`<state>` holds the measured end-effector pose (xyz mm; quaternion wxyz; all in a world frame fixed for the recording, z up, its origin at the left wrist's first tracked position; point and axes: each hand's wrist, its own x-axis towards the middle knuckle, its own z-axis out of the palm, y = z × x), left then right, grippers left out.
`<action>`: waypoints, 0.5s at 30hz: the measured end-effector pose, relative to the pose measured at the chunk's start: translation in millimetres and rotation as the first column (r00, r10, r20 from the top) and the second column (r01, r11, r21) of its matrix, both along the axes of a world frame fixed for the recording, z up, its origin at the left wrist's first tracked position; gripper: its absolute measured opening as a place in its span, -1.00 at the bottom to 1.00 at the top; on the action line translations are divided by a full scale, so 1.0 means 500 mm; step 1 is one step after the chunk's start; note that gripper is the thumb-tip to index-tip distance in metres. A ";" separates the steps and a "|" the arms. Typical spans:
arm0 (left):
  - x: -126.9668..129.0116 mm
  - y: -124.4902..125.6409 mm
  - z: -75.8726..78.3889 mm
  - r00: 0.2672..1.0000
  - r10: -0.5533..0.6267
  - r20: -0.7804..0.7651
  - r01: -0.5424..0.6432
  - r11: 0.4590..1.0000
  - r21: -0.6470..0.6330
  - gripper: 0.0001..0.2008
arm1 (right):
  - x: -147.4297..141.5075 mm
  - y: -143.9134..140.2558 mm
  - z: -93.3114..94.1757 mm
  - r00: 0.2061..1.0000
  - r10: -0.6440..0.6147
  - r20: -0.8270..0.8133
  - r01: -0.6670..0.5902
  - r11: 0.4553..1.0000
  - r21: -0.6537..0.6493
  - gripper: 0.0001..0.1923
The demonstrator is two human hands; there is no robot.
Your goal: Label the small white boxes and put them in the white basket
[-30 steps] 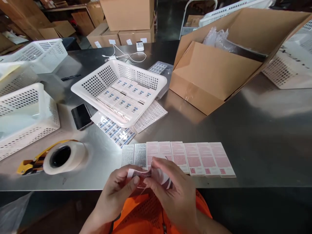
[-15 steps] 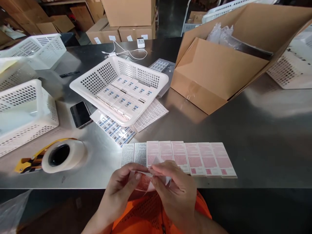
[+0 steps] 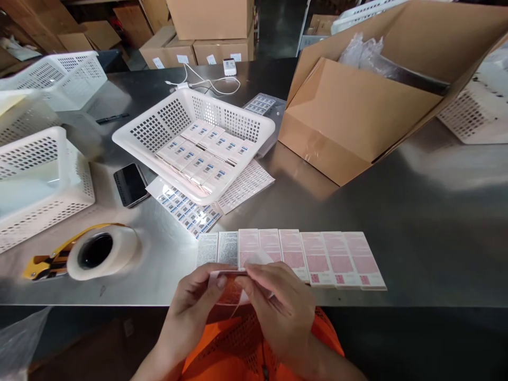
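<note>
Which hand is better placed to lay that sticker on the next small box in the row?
Probably the right hand: it pinches the sticker from above, nearest the row of boxes. The left hand holds the sticker's left edge.

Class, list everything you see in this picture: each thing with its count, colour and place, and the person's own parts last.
Label sheet: one, pinkish, held in both hands at the near edge.
Small boxes: a row of eight, two grey and six pink, before the hands.
Basket: one, white, centre, holding small boxes.
Sticker sheets: several, under and beside the basket.
Phone: one, black, left of the basket.
Tape roll: one, clear, near left.
Carton: one, brown, open, right.
Other baskets: several, white, left and far right.
Table: steel.
Left hand, right hand: pinching the sheet.
</note>
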<state>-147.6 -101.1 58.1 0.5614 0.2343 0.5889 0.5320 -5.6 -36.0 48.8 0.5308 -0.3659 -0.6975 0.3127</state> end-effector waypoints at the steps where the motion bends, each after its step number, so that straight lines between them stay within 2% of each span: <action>1: -0.001 0.000 -0.001 0.999 0.011 0.034 -0.011 1.000 -0.004 -0.80 | 0.000 -0.001 -0.003 0.999 -0.018 0.049 0.015 0.997 0.071 -0.70; 3: -0.001 0.000 -0.001 0.995 0.048 0.093 -0.046 0.999 -0.022 -0.77 | -0.001 -0.006 -0.007 0.991 -0.036 0.128 0.017 0.988 0.152 -0.68; 7: -0.005 0.001 -0.001 0.986 0.108 0.127 -0.102 0.994 -0.047 -0.68 | -0.003 -0.016 -0.002 0.975 0.019 0.223 -0.044 0.993 0.111 -0.81; 10: -0.014 -0.002 -0.004 0.979 0.169 0.110 -0.170 0.985 0.003 -0.68 | -0.002 -0.014 0.004 0.950 0.069 0.304 -0.110 0.987 0.119 -0.87; 13: -0.028 -0.005 -0.003 0.973 0.222 0.061 -0.221 0.975 -0.019 -0.64 | 0.007 -0.007 0.003 0.900 0.164 0.405 -0.253 0.951 0.177 -0.76; 15: -0.041 -0.006 -0.001 0.983 0.180 -0.024 -0.182 0.980 -0.084 -0.70 | 0.026 -0.006 0.004 0.857 0.259 0.446 -0.377 0.904 0.200 -0.69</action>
